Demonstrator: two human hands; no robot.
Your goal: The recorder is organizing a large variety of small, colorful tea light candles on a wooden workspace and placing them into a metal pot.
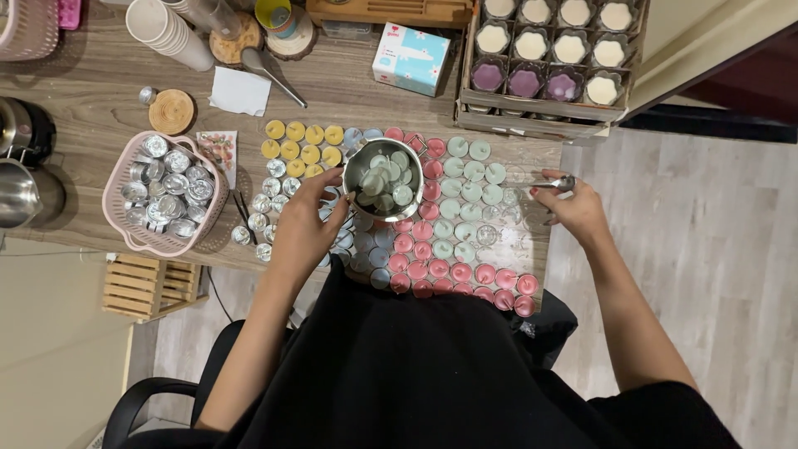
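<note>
Black-sleeved arms reach over a table point(100, 100) of tealights, where the metal pot point(383, 180) of pale green wax pieces stands among the filled cups (pink, yellow, mint). One nudge could tip it across the rows. Left hand point(303, 223) curls loosely against the pot's side; right hand point(573, 208) pinches a small metal tool point(555, 182).

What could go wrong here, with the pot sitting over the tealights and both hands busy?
1. The left hand steadies the metal pot of pale green wax pieces right above the pink tealights; a tilt could spill onto them.
2. The right hand pinches a small metal tool at the table edge; it could drop to the floor.
3. A sleeve may sweep the front row of tealights off.
</note>
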